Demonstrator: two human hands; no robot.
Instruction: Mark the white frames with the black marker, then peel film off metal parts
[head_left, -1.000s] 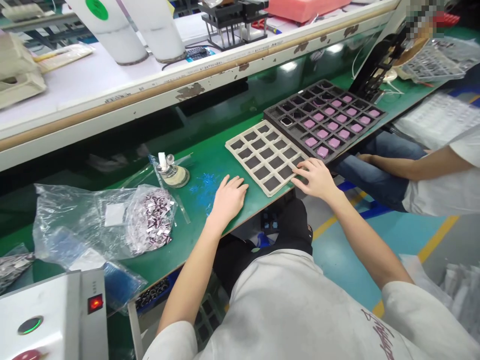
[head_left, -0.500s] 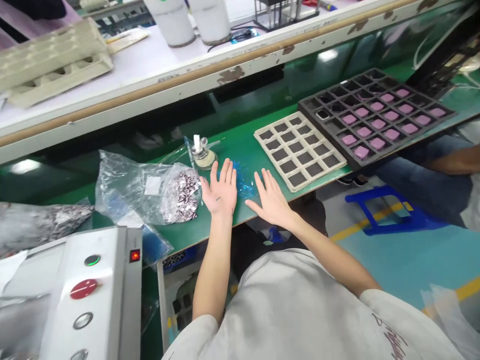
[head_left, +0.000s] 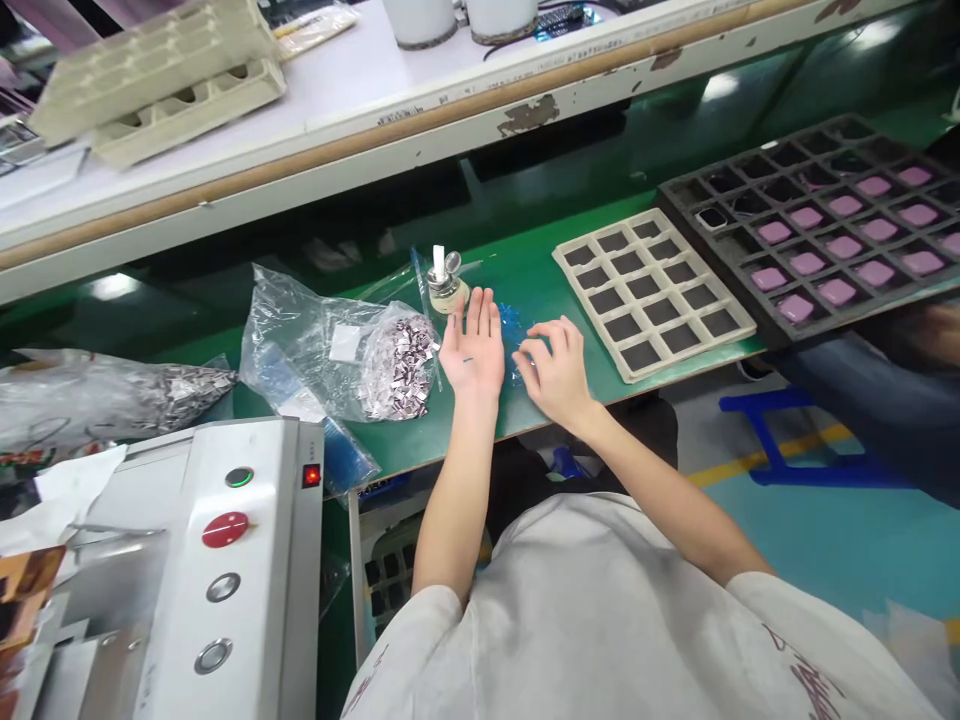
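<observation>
My left hand (head_left: 475, 350) lies palm up with its fingers stretched out, and a tiny dark strip (head_left: 468, 360) rests on the palm. To its right, my right hand (head_left: 559, 372) has loosely curled fingers, the thumb a little apart from the fingertips, and I see nothing in it. Between the hands lies a heap of thin blue shiny strips (head_left: 511, 325), partly hidden. A clear plastic bag (head_left: 300, 340) holds many small brown-and-white pieces (head_left: 401, 368) left of my left hand. Behind that hand stands a small glass jar (head_left: 448, 292) with a white piece sticking up.
At right, a beige tray (head_left: 628, 366) with square cells sits beside a black tray (head_left: 697, 225) holding pink squares (head_left: 806, 217). A grey machine (head_left: 274, 560) with buttons fills the lower left. A raised shelf edge (head_left: 315, 143) runs behind. Another person's arm (head_left: 911, 345) shows at far right.
My right hand's fingers have gone from stretched out to curled. My left hand stays palm up with the strip on it. The camera view has shifted, so everything sits further right.
</observation>
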